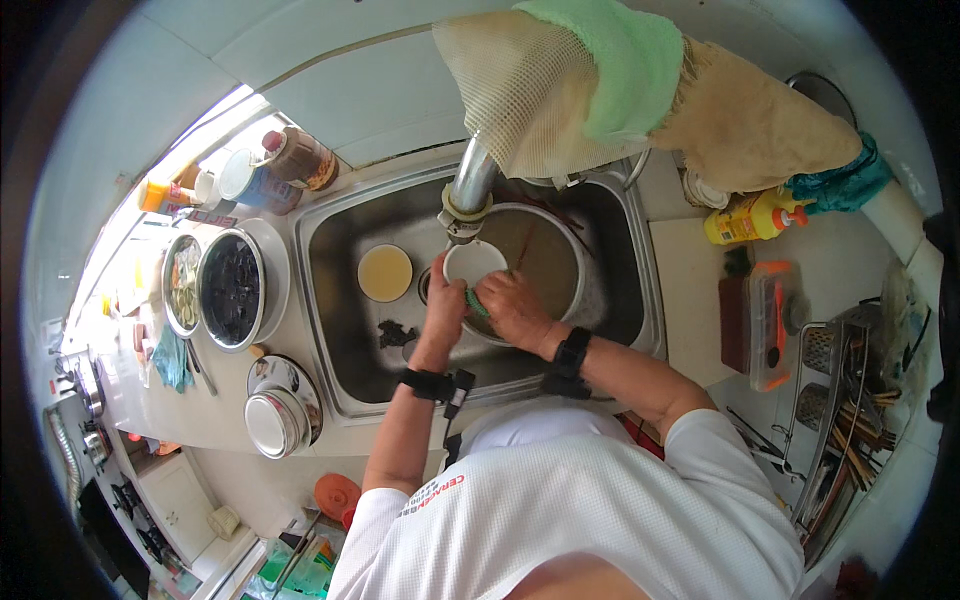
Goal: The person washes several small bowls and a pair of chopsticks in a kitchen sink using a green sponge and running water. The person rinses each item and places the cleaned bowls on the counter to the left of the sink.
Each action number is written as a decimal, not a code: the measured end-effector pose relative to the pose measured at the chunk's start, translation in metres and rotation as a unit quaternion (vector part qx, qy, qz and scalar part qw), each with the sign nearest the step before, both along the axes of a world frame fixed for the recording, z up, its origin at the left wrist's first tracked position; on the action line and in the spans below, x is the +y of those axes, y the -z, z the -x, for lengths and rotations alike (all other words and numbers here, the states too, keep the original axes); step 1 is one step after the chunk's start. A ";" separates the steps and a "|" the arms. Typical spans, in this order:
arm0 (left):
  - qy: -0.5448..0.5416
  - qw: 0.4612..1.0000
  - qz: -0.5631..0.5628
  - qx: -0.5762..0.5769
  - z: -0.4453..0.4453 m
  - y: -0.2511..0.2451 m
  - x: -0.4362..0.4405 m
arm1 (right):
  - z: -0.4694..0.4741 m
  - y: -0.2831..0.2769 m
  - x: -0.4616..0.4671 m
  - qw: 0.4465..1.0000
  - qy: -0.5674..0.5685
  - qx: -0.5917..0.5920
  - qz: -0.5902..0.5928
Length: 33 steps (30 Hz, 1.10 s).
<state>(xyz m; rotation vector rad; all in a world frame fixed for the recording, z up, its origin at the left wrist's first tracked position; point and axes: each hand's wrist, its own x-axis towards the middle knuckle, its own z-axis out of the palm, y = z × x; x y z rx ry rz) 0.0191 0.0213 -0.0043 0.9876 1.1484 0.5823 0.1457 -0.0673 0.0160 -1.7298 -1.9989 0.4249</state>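
Note:
A white bowl (475, 259) is in my left hand (445, 307), which grips its near left side beneath the faucet (472, 184). My right hand (516, 306) presses a green scrubbing pad (475, 303) to the bowl's near rim. Below my hands, a round metal basin (559, 259) of cloudy water stands in the stainless steel sink (352, 379), with chopsticks lying in it and by its rim. To the left in the sink sits a bowl of yellowish liquid (385, 273). A dark clump of scraps (395, 334) lies nearer to me on the sink floor.
On the left counter are a metal bowl of dark food in liquid (231, 289), stacked dishes (274, 426) and a blue cloth (172, 358). Cloths (637, 67) hang over the faucet. To the right stand a yellow detergent bottle (752, 217), a plastic box (770, 326) and a utensil rack (829, 405).

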 end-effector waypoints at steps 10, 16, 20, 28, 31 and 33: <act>0.085 0.993 0.021 0.081 0.000 -0.023 -0.015 | -0.011 0.002 -0.003 0.983 -0.059 -0.175 0.004; 0.079 0.977 -0.170 0.104 0.012 0.027 -0.018 | 0.004 0.007 -0.014 0.996 -0.064 -0.050 0.042; 0.145 0.987 -0.010 0.067 0.020 0.025 -0.001 | -0.014 0.011 -0.008 0.979 -0.087 -0.158 -0.091; 0.044 0.998 0.003 0.042 0.002 0.009 0.001 | -0.001 0.019 -0.005 0.998 -0.001 0.047 0.047; 0.147 0.986 0.047 0.069 0.012 0.009 0.016 | -0.023 0.016 -0.006 0.995 -0.093 -0.011 -0.022; 0.178 0.980 0.040 0.080 0.011 0.017 0.019 | -0.027 0.011 -0.003 0.995 -0.096 -0.026 -0.025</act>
